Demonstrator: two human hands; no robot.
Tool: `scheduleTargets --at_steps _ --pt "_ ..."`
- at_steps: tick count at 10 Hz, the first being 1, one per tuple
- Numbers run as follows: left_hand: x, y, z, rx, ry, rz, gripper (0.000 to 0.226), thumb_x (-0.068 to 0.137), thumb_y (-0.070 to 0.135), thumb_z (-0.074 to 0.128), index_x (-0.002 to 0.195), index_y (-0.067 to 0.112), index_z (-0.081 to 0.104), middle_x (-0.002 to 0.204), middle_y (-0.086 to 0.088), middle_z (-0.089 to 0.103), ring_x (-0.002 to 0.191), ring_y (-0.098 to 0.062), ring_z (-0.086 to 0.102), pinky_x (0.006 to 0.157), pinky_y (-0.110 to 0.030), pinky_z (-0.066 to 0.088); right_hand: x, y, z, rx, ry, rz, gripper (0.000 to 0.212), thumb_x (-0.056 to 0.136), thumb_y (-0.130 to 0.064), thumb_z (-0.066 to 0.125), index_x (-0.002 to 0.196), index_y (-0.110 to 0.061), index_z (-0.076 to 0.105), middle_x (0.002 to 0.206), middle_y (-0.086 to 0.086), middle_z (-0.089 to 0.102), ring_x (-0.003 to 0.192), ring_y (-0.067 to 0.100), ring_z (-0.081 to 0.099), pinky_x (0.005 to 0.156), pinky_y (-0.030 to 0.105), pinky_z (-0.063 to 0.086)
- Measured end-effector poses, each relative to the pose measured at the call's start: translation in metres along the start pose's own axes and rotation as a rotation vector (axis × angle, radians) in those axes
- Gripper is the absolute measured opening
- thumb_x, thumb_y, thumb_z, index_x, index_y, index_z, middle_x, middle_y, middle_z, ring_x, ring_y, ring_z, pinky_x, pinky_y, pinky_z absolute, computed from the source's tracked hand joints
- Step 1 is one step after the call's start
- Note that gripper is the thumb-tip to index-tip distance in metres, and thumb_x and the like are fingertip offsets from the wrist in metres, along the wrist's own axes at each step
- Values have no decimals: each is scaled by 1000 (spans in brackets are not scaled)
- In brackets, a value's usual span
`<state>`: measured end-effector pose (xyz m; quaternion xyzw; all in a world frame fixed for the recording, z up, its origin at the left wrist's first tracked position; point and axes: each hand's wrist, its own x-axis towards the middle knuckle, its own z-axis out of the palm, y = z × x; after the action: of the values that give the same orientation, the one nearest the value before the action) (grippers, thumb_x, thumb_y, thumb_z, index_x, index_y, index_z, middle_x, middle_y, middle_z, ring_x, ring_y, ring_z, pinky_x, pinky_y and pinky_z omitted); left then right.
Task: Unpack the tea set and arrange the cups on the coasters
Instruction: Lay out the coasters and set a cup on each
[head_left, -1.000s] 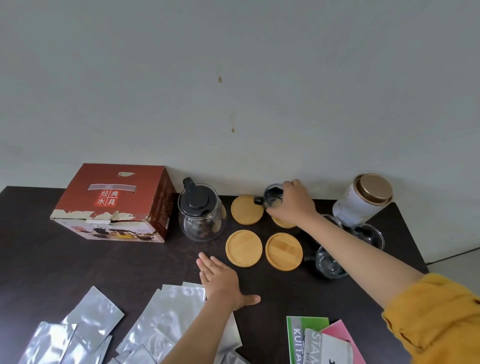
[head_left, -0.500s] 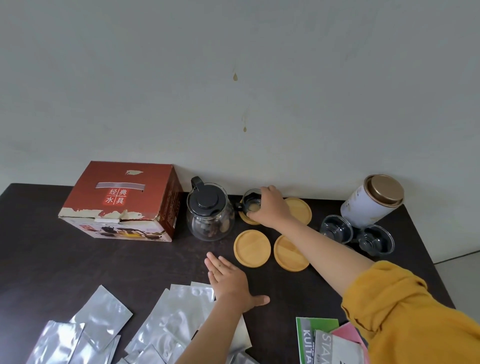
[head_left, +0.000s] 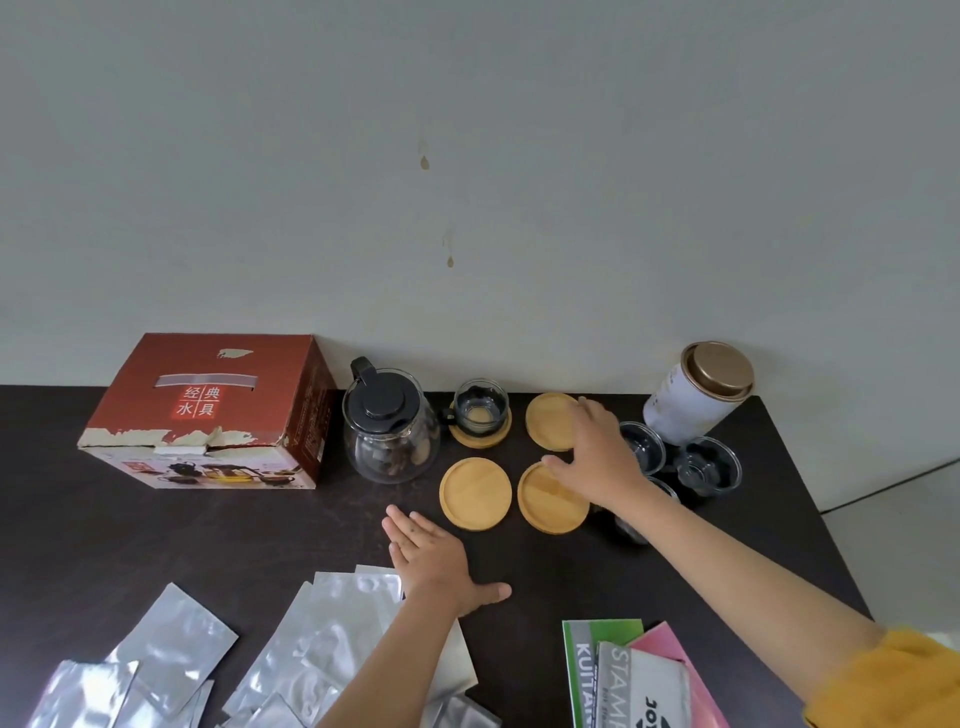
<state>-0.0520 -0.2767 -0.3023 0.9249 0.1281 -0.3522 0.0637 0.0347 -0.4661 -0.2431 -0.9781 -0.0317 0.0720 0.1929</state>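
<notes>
Far left of the frame, on the dark table (head_left: 130, 545): red cardboard box (head_left: 218, 410) with torn tape along its front edge, standing against the wall. Below it, lower left, a scatter of silver foil pouches (head_left: 171, 649) lying flat and overlapping.

Just right of the box, a glass teapot (head_left: 390, 431) with black lid and handle, upright, something dark inside. Right beside that, one glass cup (head_left: 479, 406) sitting on the upper-left coaster (head_left: 480, 434), black handle pointing toward the teapot.

Below centre, left hand (head_left: 434, 558) pressed flat on the table, palm down, fingers together and stretched forward, thumb out to the right, holding nothing, wrist over the edge of the pouches.

Ahead of it, lower-left coaster (head_left: 475, 493), bare. Next along, lower-right coaster (head_left: 550, 500), bare too, thumb of the right hand over its upper edge. Upper-right coaster (head_left: 550, 421), also bare, partly covered on its right side by fingers.

Right hand (head_left: 602, 457) spread loosely, palm down, empty, hovering between the two right-hand coasters and the waiting cups; actual contact with the coasters not possible to tell. Yellow sleeve (head_left: 893, 680) at lower right.

Right of the hand, remaining cups (head_left: 709, 467) clustered on the table, one partly hidden under the forearm. Behind them, upper right, a white tin (head_left: 696, 400) with a gold lid, tilted by the wide lens. Bottom right, green, grey and pink leaflets (head_left: 623, 675).
</notes>
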Motion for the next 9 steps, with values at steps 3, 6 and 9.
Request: scheduleTargets --at_steps 3,6,9 --pt "-3 2 0 -2 7 -5 153 56 80 66 136 -17 -21 142 -41 -29 138 -51 -20 117 -49 6 6 65 -37 -173 -192 263 71 77 -42 73 129 -4 43 120 12 54 109 27 53 85 37 51" --pt "-2 3 -1 1 6 -12 153 56 79 67 136 -16 -21 142 -41 -29 138 -51 -19 118 -49 7 17 59 -37 -76 -93 231 69 67 -32 79 124 -7 48 119 10 49 105 25 52 77 36 52" --pt "-2 4 0 10 -3 -19 152 56 78 68 136 -15 -22 142 -40 -29 138 -51 -19 118 -49 7 51 24 -23 4 -38 144 75 68 -33 79 131 -7 46 125 13 46 119 30 44 88 39 51"
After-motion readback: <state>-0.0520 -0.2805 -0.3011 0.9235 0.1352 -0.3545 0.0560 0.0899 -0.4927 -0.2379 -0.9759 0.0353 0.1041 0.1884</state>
